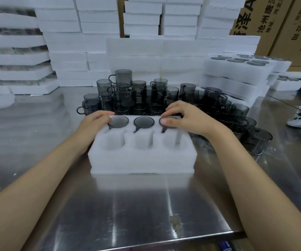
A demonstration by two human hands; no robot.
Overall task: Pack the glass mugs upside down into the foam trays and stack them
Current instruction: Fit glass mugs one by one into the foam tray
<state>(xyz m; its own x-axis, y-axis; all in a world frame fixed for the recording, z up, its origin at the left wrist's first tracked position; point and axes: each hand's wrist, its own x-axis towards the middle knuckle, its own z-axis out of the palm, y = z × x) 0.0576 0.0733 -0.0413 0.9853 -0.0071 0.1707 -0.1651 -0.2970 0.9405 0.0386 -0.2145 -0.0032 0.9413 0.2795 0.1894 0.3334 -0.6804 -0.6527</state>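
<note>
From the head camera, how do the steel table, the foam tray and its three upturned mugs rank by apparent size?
1. Steel table.
2. Foam tray.
3. Left mug, middle mug, right mug: these look alike. The left hand and right hand partly cover the outer two, so they are unranked.

Your single head-worn wide-angle camera looks forward and down, close over the steel table [146, 205], facing the foam tray [142, 163] and foam stacks [100, 19] behind.

left hand [96, 122], right hand [184, 118], mugs [143, 122] in tray [142, 160]
</note>
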